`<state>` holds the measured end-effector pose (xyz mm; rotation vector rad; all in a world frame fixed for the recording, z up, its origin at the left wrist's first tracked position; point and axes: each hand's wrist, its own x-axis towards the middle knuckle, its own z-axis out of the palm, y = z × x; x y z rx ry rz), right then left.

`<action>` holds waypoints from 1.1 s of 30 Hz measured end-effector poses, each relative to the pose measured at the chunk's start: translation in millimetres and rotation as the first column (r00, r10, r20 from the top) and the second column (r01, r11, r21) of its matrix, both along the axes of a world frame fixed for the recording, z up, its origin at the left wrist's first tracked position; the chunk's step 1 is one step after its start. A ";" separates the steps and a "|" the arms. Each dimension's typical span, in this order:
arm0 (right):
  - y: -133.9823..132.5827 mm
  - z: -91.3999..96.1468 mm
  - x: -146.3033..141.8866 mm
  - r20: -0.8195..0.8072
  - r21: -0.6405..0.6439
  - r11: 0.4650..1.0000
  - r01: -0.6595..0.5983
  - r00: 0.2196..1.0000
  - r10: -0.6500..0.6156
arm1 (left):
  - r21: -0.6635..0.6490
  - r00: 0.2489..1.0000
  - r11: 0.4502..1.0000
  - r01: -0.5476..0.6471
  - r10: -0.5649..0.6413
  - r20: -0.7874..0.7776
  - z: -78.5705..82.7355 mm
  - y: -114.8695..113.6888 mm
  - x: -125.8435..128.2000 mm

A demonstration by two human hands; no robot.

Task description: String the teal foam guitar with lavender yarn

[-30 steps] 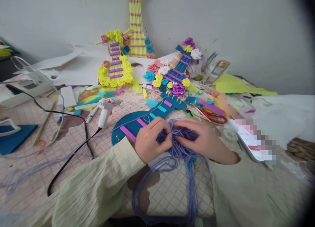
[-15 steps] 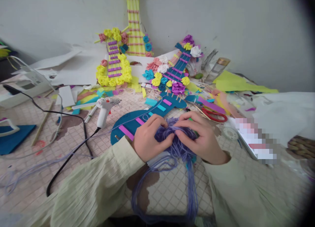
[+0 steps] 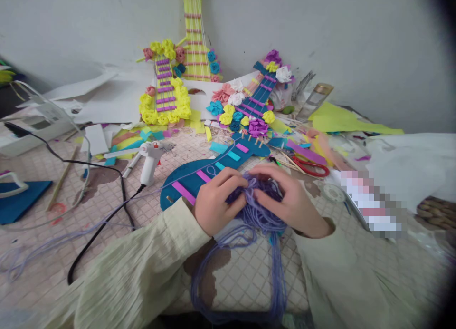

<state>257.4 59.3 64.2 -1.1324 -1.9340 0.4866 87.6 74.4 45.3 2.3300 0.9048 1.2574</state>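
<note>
My left hand (image 3: 217, 200) and my right hand (image 3: 285, 198) meet over a tangle of purple yarn (image 3: 254, 200), both with fingers curled into it. Long loops of the yarn (image 3: 274, 276) hang down toward me over the table edge. Under the hands lies a blue foam guitar shape (image 3: 210, 172) with pink and light blue strips across it. A single yarn strand (image 3: 71, 231) trails off to the left across the table.
A white glue gun (image 3: 151, 155) with a black cord (image 3: 107, 219) lies left of the blue guitar. Red-handled scissors (image 3: 309, 167) lie to the right. Flower-decorated guitars (image 3: 167, 93) (image 3: 254, 105) lean against the wall. Paper scraps, sticks and a glass jar (image 3: 315, 98) crowd the back.
My fingers have shifted within the yarn tangle, the right hand's fingers moving a little over the bundle. The hands stay in the same spot.
</note>
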 end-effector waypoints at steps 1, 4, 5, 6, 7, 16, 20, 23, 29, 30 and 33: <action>1.6 -0.5 0.3 0.061 -0.047 0.998 -0.040 0.997 0.043 | 0.014 1.000 1.000 0.001 -0.001 0.005 -0.1 0.1 0.1; 3.7 -2.1 -0.1 0.126 -0.102 0.994 -0.035 0.991 0.048 | 0.025 0.999 0.999 -0.033 0.033 -0.006 -1.0 0.4 0.7; 3.5 -2.7 -0.5 0.116 -0.089 0.996 0.009 0.993 0.001 | 0.019 0.998 0.998 -0.060 0.060 -0.016 -1.3 0.4 1.0; 3.0 -3.2 -1.0 0.103 -0.066 0.996 0.056 0.993 -0.049 | 0.008 0.996 0.996 -0.090 0.090 -0.029 -1.7 0.5 1.3; 2.3 -3.8 -1.6 0.093 -0.035 0.994 0.100 0.991 -0.097 | -0.005 0.992 0.993 -0.115 0.115 -0.043 -2.1 0.7 1.6; 2.0 -7.0 -6.2 0.122 0.246 0.940 0.237 0.954 -0.273 | -0.213 0.997 0.975 0.065 -0.074 -0.033 2.6 2.3 2.2; 1.6 -6.2 -7.3 0.142 0.225 0.954 0.200 0.962 -0.235 | -0.389 0.982 0.901 0.191 -0.169 0.089 5.9 1.9 1.9; 0.4 -5.8 -8.2 0.147 0.221 0.956 0.195 0.962 -0.230 | -0.407 0.985 0.897 0.171 -0.141 0.104 5.3 3.1 1.3; -0.8 -1.4 -3.8 0.039 0.087 0.996 0.009 0.999 -0.013 | -0.355 0.996 0.934 0.027 0.006 0.091 2.9 4.5 -0.6; -0.9 -0.5 -3.1 0.031 0.090 0.996 -0.004 1.000 0.002 | -0.372 0.994 0.927 0.042 -0.003 0.106 2.8 4.3 -0.5; -0.7 0.5 -2.3 0.096 0.157 0.988 0.011 0.995 -0.027 | -0.477 0.982 0.869 0.130 -0.046 0.183 3.2 3.5 0.2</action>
